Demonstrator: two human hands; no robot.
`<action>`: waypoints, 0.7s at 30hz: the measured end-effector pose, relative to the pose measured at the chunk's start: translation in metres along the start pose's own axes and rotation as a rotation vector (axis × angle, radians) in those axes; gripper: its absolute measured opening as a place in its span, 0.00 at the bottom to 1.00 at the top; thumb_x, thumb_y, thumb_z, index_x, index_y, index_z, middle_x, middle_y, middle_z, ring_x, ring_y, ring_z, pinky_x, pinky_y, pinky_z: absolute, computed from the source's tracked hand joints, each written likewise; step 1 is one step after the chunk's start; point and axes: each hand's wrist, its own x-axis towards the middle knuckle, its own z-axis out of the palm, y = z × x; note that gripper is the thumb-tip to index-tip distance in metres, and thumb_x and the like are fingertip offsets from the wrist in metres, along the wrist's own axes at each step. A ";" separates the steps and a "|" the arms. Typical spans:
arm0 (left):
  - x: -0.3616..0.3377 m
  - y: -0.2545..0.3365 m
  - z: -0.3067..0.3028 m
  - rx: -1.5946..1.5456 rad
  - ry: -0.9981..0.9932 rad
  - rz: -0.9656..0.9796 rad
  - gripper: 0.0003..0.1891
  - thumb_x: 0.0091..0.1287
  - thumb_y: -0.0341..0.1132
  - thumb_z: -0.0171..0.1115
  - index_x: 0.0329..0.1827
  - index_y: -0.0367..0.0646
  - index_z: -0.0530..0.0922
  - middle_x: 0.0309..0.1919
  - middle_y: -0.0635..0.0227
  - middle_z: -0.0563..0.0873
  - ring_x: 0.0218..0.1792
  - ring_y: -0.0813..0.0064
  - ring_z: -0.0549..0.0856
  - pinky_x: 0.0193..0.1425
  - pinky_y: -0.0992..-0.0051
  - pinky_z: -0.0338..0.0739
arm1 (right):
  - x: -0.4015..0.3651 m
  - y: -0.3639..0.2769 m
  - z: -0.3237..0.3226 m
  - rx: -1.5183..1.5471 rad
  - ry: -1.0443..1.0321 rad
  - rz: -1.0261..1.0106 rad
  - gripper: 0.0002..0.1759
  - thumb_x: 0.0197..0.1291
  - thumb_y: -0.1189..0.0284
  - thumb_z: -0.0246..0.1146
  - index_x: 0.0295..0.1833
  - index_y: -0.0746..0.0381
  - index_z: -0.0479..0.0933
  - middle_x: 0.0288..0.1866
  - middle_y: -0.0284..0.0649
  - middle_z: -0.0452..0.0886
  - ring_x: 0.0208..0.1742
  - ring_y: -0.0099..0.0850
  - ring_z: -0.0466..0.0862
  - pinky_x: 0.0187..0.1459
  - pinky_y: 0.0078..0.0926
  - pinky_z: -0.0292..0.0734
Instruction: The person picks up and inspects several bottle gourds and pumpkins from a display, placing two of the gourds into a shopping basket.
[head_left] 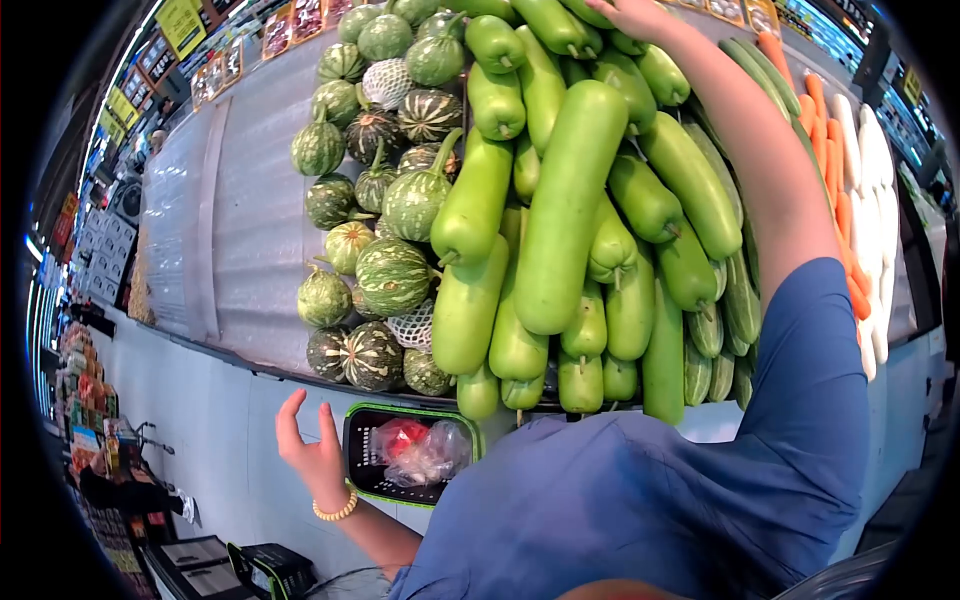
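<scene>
My right hand reaches to the top edge of the view, at the far side of a pile of light green gourds. Its fingers are partly cut off by the frame, and what they touch is unclear. My left hand, with a beaded bracelet on its wrist, is in the air left of a black basket with a green rim. Its fingers are apart and nothing is in them. Plastic bags, one with something red, lie in the basket. One large gourd rests on top of the pile.
Striped round squashes lie left of the gourds. Carrots and white radishes are at the right. A plastic-covered display surface spans the left. A person's leg shows at the lower left, near shelves.
</scene>
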 end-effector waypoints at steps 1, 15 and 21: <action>-0.001 -0.002 0.000 -0.001 -0.008 0.009 0.14 0.58 0.25 0.64 0.47 0.33 0.77 0.44 0.58 0.83 0.45 0.62 0.81 0.53 0.67 0.73 | -0.002 0.002 0.003 -0.035 0.053 0.022 0.28 0.62 0.57 0.52 0.67 0.54 0.65 0.58 0.53 0.76 0.58 0.46 0.76 0.59 0.40 0.70; 0.009 0.000 0.020 -0.075 -0.040 -0.018 0.11 0.61 0.27 0.63 0.45 0.32 0.79 0.42 0.58 0.84 0.43 0.64 0.82 0.52 0.69 0.74 | -0.223 0.032 0.078 -0.107 0.046 0.297 0.45 0.53 0.61 0.66 0.72 0.62 0.52 0.62 0.58 0.66 0.60 0.53 0.71 0.60 0.42 0.69; 0.023 0.008 0.045 -0.228 -0.108 0.111 0.09 0.59 0.22 0.59 0.42 0.33 0.78 0.39 0.58 0.84 0.42 0.62 0.82 0.53 0.70 0.73 | -0.216 0.019 0.069 -0.170 -0.068 0.370 0.50 0.42 0.67 0.69 0.73 0.56 0.52 0.57 0.55 0.70 0.54 0.49 0.75 0.56 0.41 0.73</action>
